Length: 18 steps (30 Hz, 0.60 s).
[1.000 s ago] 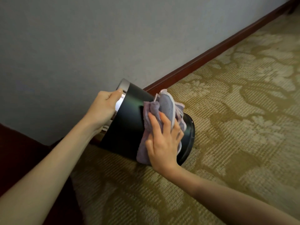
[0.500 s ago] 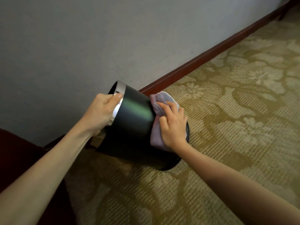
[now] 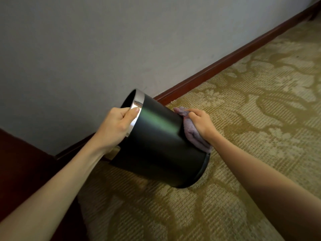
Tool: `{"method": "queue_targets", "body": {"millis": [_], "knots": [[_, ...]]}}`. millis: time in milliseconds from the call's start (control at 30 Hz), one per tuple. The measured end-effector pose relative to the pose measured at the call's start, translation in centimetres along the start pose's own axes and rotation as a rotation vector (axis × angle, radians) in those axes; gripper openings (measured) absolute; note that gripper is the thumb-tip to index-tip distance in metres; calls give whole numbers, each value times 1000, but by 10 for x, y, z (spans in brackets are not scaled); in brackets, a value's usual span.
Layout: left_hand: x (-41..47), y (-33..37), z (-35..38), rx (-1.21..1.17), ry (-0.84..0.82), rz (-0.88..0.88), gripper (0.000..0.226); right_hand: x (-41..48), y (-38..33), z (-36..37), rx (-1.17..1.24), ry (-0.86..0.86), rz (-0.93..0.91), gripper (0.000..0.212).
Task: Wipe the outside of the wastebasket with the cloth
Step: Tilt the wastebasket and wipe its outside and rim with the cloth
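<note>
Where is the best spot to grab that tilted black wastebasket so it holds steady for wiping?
Probably the silver rim, from the open-mouth side, as the left hand does: thumb on the band, fingers over the edge. The wastebasket is tilted on its base, and its smooth wall gives no hold and stays free for the cloth.

Grey wall (image 3: 86,49) w/ dark red-brown baseboard (image 3: 225,64), olive floral carpet (image 3: 260,110), dark wood furniture (image 3: 20,164) at left.
</note>
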<state>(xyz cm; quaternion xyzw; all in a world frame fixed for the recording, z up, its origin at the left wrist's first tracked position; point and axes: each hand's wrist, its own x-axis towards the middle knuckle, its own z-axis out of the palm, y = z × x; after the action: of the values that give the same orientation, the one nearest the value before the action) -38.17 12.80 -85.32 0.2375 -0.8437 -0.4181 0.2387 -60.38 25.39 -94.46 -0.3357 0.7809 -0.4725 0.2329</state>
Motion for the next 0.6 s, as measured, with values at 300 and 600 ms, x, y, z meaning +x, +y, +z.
{"method": "queue_targets", "body": {"millis": [300,600], "knots": [[14,-1,-1,148,102,-104,49,-35,0,12,-156,173,-33,44],[43,23,11,115,53,-194,40,-110,11,48,-352,427,31,56]]}}
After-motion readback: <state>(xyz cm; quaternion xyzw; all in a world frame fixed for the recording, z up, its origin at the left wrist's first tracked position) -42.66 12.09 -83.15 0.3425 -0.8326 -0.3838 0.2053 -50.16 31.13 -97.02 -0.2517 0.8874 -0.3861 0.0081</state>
